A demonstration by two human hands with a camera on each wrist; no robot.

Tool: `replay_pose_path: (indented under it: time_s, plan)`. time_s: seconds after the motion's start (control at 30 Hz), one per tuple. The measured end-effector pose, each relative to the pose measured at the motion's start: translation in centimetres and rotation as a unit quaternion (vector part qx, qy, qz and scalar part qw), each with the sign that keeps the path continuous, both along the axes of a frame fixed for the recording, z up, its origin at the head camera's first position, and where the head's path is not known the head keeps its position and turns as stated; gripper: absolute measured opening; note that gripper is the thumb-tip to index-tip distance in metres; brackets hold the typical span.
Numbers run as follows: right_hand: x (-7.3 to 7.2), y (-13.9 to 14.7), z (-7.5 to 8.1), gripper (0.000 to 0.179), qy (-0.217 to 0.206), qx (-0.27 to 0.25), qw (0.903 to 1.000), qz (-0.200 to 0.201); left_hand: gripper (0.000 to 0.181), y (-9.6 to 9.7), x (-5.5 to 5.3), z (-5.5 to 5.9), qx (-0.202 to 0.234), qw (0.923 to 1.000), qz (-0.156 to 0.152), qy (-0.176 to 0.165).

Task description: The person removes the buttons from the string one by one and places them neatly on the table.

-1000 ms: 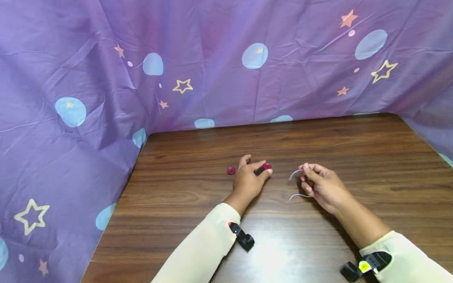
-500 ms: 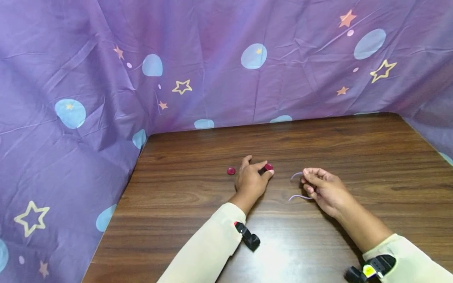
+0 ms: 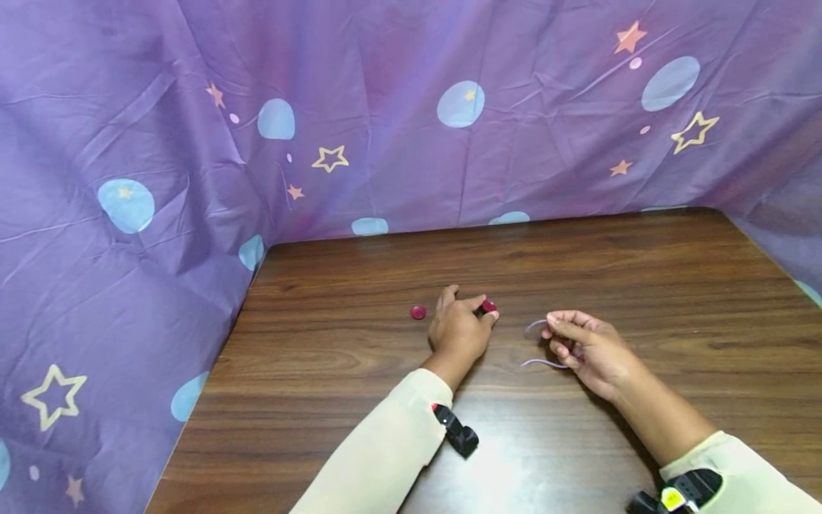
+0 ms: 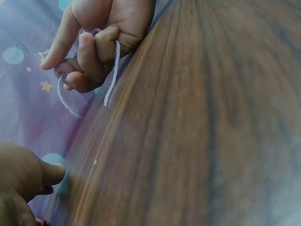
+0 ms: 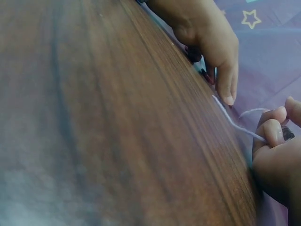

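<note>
My left hand (image 3: 459, 330) is low over the table, its thumb and index finger pinching a dark red disc (image 3: 489, 305) that looks like a button. Something dark beneath the disc is mostly hidden by the fingers. A second dark red disc (image 3: 419, 312) lies flat just left of that hand. To the right, my right hand (image 3: 594, 351) holds a thin lavender cord (image 4: 113, 75) above the table. Both loose ends of the cord stick out toward the left hand. At the right fingertips sits a small dark round piece (image 4: 63, 69), partly hidden by the fingers.
A brown wood-grain table (image 3: 334, 400) lies beneath both hands. Purple cloth (image 3: 385, 107) with stars and dots hangs behind it and at its sides. Each sleeved wrist wears a black camera mount (image 3: 457, 432).
My left hand has shifted slightly right, and the pinched disc has moved and tilted with it. The right hand has come down a little toward me with the cord.
</note>
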State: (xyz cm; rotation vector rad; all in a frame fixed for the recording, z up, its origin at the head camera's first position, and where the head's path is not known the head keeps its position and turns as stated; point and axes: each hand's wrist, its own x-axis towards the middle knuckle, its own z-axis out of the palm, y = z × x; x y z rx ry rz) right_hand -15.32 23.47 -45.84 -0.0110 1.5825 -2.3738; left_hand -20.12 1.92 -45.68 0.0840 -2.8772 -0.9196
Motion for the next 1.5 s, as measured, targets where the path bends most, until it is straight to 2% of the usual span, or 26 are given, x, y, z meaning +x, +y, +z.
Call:
replay_pose_path:
  time_s: [0.27, 0.67, 0.9, 1.5]
  plan:
    - [-0.07, 0.02, 0.03, 0.024, 0.014, -0.007, 0.9998, 0.012, 0.037, 0.32, -0.15, 0.08, -0.015, 0.9998, 0.004, -0.013]
    - [-0.17, 0.03, -0.19, 0.023, 0.013, -0.008, 0.9998, 0.016, 0.038, 0.48, -0.27, 0.29, -0.043, 0.9984, -0.001, -0.038]
    - [-0.15, -0.10, -0.29, 0.020, 0.021, 0.012, 0.9997, 0.007, 0.039, 0.27, -0.27, 0.27, -0.040, 0.9989, 0.000, -0.026]
    - [-0.08, 0.01, -0.26, 0.021, 0.024, 0.016, 0.9995, 0.012, 0.040, 0.32, -0.27, 0.52, -0.051, 0.9981, -0.005, -0.036]
